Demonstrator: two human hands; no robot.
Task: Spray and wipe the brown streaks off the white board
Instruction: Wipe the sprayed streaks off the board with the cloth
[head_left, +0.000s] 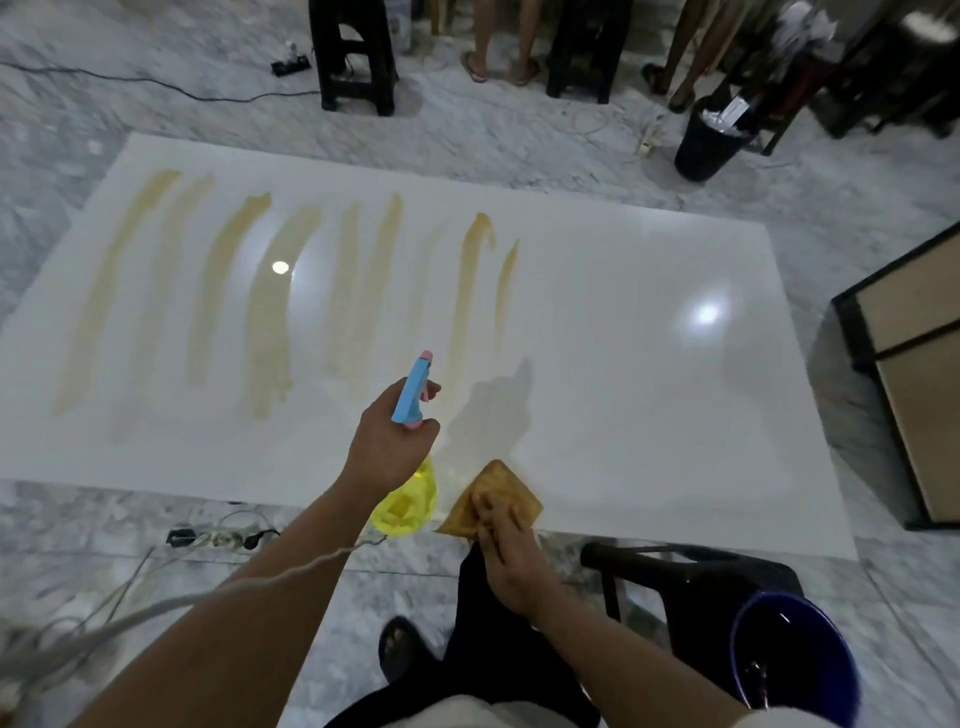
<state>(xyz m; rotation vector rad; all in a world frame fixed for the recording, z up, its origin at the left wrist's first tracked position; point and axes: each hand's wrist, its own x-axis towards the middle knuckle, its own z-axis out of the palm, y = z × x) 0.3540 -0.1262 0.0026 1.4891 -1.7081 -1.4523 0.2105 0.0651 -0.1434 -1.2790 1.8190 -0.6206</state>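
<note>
Both forearms reach out from the bottom edge. Our left hand (387, 447) is closed around the neck of the spray bottle (410, 483), its nozzle aimed at the brown streaks (260, 312). Our right hand (511, 556) presses a brown cloth (491, 493) against the near edge of the white board (649, 389), fingers spread over it. We judge the right half already clean. About nine streaks remain on the left half, unwiped.

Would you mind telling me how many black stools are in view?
3: two beyond the white board, a left stool and a right stool; a third stool beside the blue bucket. Others may be hidden.
</note>
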